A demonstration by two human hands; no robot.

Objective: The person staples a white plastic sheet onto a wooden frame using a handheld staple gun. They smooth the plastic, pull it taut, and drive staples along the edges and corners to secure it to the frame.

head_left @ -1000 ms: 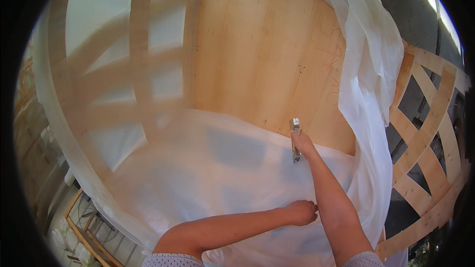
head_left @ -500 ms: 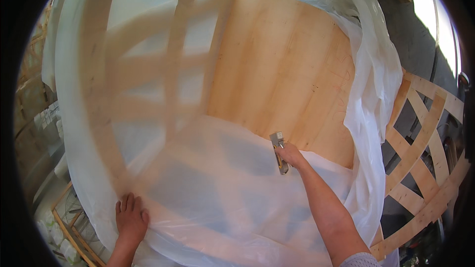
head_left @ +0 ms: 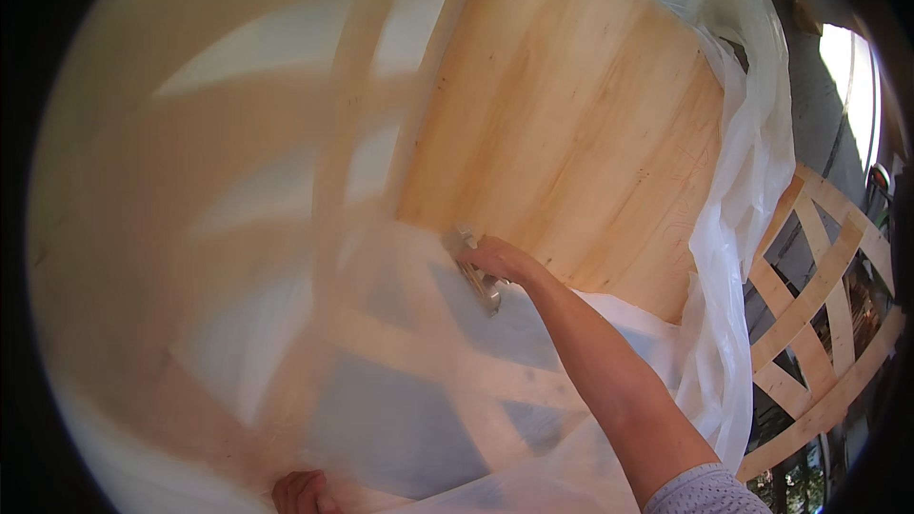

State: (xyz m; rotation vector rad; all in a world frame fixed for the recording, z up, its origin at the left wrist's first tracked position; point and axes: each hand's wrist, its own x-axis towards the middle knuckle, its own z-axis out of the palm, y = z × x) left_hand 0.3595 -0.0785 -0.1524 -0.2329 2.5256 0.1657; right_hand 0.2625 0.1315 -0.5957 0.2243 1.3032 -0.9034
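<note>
Sheeting [head_left: 252, 219], milky and translucent, already lies across the slatted left side and the lower part of the crate in front of you, its edge running along the bottom of the plywood panel [head_left: 571, 124]. That panel is bare, so the covering looks only partly done; the loose plastic [head_left: 728, 200] bunched in soft, glossy folds down its right side seems to be what is left to fix. Your right hand [head_left: 497, 259] has its fingers wrapped around a slim metal staple gun [head_left: 483, 290], at the film's edge near the panel's lower left corner. Your left hand [head_left: 301, 492] shows only partly at the bottom, fingers bent against the film; you cannot tell from this view whether they pinch it. The plywood is flat, with warm streaked grain; crossing slats show blurred through the plastic, while the lattice [head_left: 809, 324] to your right stands uncovered, pale and flat-stripped.
</note>
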